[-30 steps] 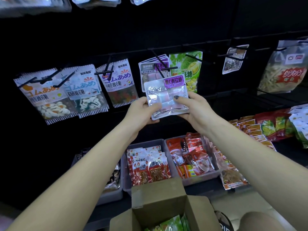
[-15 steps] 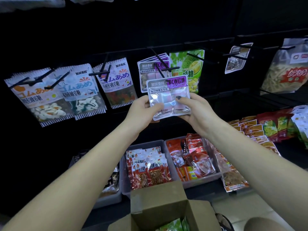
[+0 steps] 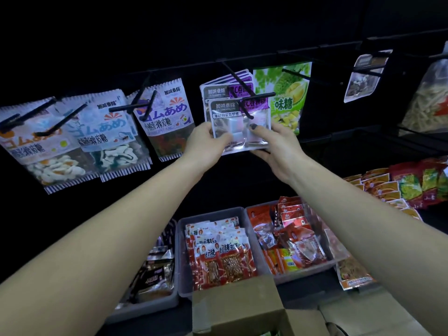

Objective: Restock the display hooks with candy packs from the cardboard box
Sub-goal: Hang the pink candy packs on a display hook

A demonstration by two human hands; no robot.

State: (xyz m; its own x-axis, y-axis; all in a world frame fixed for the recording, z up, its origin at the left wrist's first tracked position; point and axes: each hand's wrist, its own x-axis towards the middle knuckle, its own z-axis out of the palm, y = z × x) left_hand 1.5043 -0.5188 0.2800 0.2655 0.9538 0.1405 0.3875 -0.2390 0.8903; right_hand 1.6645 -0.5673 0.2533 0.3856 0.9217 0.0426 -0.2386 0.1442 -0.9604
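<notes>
Against the dark display wall, both hands hold a clear plastic candy pack with a grey and purple label (image 3: 240,124) up at a black display hook (image 3: 238,87). The left hand (image 3: 206,143) grips the pack's left edge, thumb across its front. The right hand (image 3: 278,141) pinches its right side, a dark-nailed thumb pressed on the front. The hook's bent tip lies over the pack's upper part; whether the pack is threaded on cannot be told. Matching purple-labelled packs (image 3: 228,89) hang just behind it on the same hook. A green durian candy bag (image 3: 288,98) hangs just to the right. Below, the brown cardboard box (image 3: 237,309) stands open near the bottom edge.
</notes>
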